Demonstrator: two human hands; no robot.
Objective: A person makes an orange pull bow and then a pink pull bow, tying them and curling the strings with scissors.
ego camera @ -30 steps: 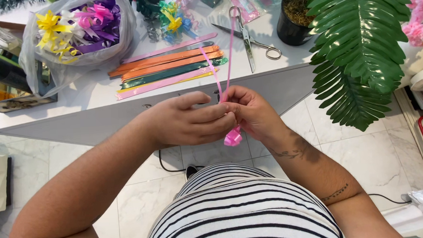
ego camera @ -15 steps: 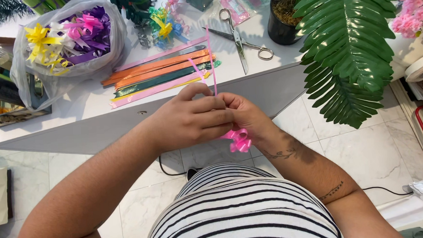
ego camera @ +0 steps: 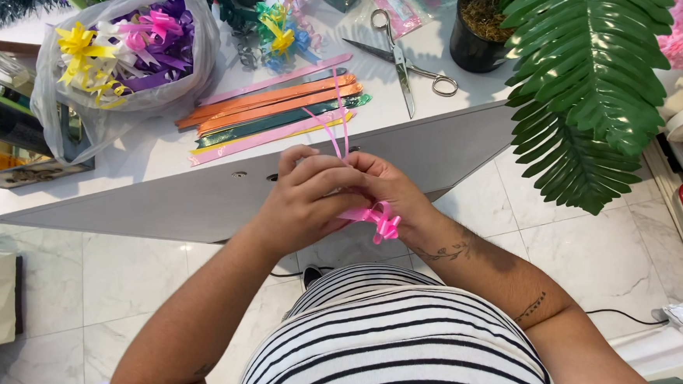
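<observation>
Both the left hand (ego camera: 307, 198) and the right hand (ego camera: 392, 193) have their fingers pinched closed on a pink looped ribbon bow (ego camera: 380, 220), held just off the white worktop (ego camera: 153, 159) edge. Its thin pink tails run toward 12 o'clock, over flat orange, green and pink ribbon strips (ego camera: 275, 114); steel scissors (ego camera: 405, 60) lie at 1 o'clock.

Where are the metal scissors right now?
In the head view, the metal scissors lie open on the white table, right of the flat ribbon strips and left of the black plant pot.
</observation>
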